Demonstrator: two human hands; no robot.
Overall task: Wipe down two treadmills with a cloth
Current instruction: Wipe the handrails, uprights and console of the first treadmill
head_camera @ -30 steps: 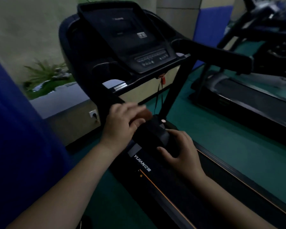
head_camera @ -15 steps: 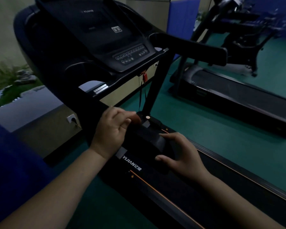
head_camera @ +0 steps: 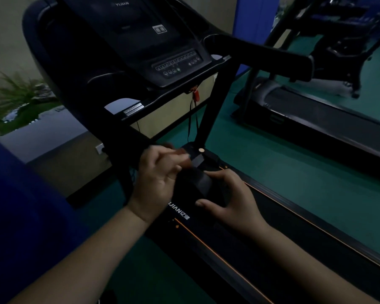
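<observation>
A dark cloth [head_camera: 198,183] is held between both hands over the front motor cover of the near treadmill [head_camera: 239,249], just behind the base of its right upright [head_camera: 213,115]. The left hand [head_camera: 158,178] has its fingers curled, with the fingertips blurred; they appear to pinch the cloth's far edge, though the grip cannot be made out with certainty in the dim light. The right hand [head_camera: 230,198] is curved around the cloth's near end, thumb and fingers closed on it. The cloth seems to be stretched or refolded between the hands, probably so that a flat, fresh face can be presented to the cover before it is pressed down. The console [head_camera: 158,40] and the handrail [head_camera: 261,55] rise above the upright; a red safety key [head_camera: 195,95] hangs below the console. The second treadmill [head_camera: 316,119] stands well to the right of the upright, untouched. By this judgement, most of the wiping remains to be done.
</observation>
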